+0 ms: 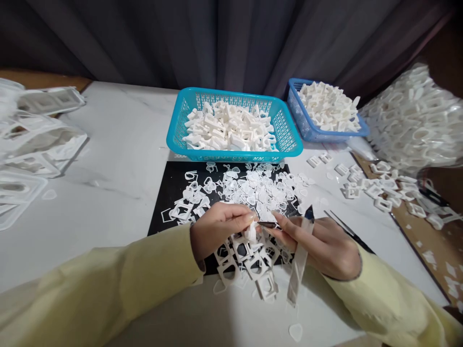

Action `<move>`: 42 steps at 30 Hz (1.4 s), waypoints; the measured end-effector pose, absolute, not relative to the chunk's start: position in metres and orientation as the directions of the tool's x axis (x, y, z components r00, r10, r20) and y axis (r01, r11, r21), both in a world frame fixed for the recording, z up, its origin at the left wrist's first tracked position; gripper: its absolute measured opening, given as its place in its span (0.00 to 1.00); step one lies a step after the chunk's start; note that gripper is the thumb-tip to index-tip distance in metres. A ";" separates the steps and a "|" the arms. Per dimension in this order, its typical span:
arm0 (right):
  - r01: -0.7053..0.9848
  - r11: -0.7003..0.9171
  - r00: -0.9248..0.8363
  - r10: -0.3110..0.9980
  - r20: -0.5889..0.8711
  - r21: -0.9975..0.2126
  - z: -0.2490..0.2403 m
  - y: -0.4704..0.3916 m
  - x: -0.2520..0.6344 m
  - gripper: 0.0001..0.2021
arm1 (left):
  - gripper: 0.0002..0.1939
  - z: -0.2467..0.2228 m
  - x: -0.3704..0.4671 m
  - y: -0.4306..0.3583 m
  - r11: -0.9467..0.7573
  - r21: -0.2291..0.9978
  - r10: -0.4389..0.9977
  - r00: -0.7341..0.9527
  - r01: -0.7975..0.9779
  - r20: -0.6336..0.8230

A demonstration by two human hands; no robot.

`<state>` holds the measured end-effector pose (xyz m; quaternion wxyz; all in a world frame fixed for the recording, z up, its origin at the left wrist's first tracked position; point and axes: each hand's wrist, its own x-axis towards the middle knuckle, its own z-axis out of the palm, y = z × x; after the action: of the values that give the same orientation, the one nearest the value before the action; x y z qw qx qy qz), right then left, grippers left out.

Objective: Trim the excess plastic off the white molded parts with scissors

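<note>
Dark curtains (238, 43) hang behind a white table (119, 144) and black mat (177, 178). Above the mat, the left hand (219, 231) tightly pinches a small white part (251, 233). The right hand (327, 243) is wrapped round a dark blade (267, 224) aimed at the part; whether they touch, I cannot tell. With fingertips so near the tip, a twist of the part could let the blade skid into the left thumb, or a loosened pinch drop the part among frames (266, 275) below.

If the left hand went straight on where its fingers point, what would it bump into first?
Probably the dark tool held in the right hand, though depth here is hard to judge.
</note>
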<state>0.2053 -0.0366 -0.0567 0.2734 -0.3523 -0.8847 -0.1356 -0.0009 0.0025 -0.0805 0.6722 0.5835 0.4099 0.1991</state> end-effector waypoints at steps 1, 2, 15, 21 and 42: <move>0.703 0.709 -0.598 0.552 0.581 0.051 -0.056 -0.037 0.206 0.16 | 0.14 -0.080 -0.001 0.003 0.245 0.946 0.745 0.583 0.210 -0.323; 0.709 0.703 -0.593 0.554 0.584 0.053 -0.056 -0.037 0.206 0.16 | 0.14 -0.080 -0.001 0.003 0.251 0.945 0.745 0.582 0.208 -0.326; 0.687 0.726 -0.612 0.553 0.565 0.034 -0.061 -0.039 0.208 0.13 | 0.14 -0.079 0.001 0.003 0.210 0.960 0.765 0.580 0.187 -0.281; 0.774 0.632 -0.496 0.565 0.659 0.040 -0.059 -0.035 0.214 0.13 | 0.13 -0.080 0.001 -0.002 -0.012 0.997 0.787 0.615 0.073 -0.036; 0.691 0.678 -0.473 0.686 0.553 -0.250 -0.049 -0.035 0.210 0.12 | 0.13 -0.078 0.001 -0.006 -0.188 0.982 0.800 0.580 0.002 0.153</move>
<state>0.2099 -0.0348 -0.0491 0.3206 -0.4011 -0.8581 -0.0039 0.0011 -0.0061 -0.0784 0.5659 0.6854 0.2924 0.3527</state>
